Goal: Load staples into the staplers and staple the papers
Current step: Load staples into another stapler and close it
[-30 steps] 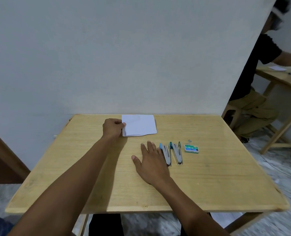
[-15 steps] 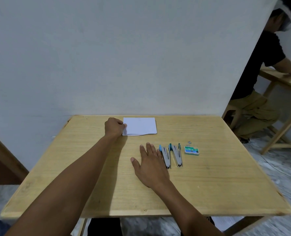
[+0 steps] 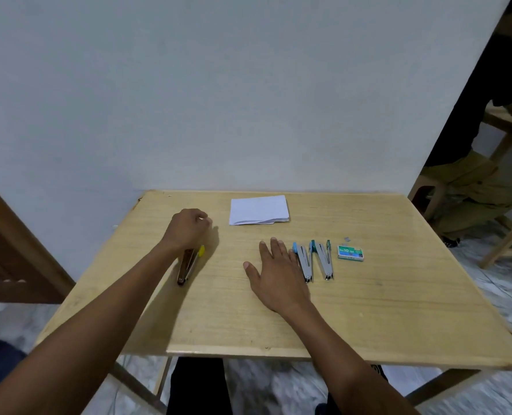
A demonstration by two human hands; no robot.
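A small stack of white papers (image 3: pixel 259 209) lies near the table's far edge. My left hand (image 3: pixel 188 227) is curled into a fist to the left of the papers and apart from them. A stapler with a yellow tip (image 3: pixel 189 265) lies on the table just under that wrist. My right hand (image 3: pixel 275 271) rests flat, fingers spread, its little finger beside a blue-tipped stapler (image 3: pixel 304 260) that lies opened out. A second opened stapler with teal tips (image 3: pixel 323 259) lies right of it. A green staple box (image 3: pixel 350 253) sits further right, with loose staples (image 3: pixel 347 239) behind it.
The wooden table (image 3: pixel 398 310) stands against a white partition wall. At the right, a seated person (image 3: pixel 482 151) works at another wooden table. A brown wooden panel (image 3: pixel 15 253) stands on the left.
My left hand has let go of the papers and drawn back to the left. The yellow-tipped stapler now shows under its wrist. My right hand stays flat in place.
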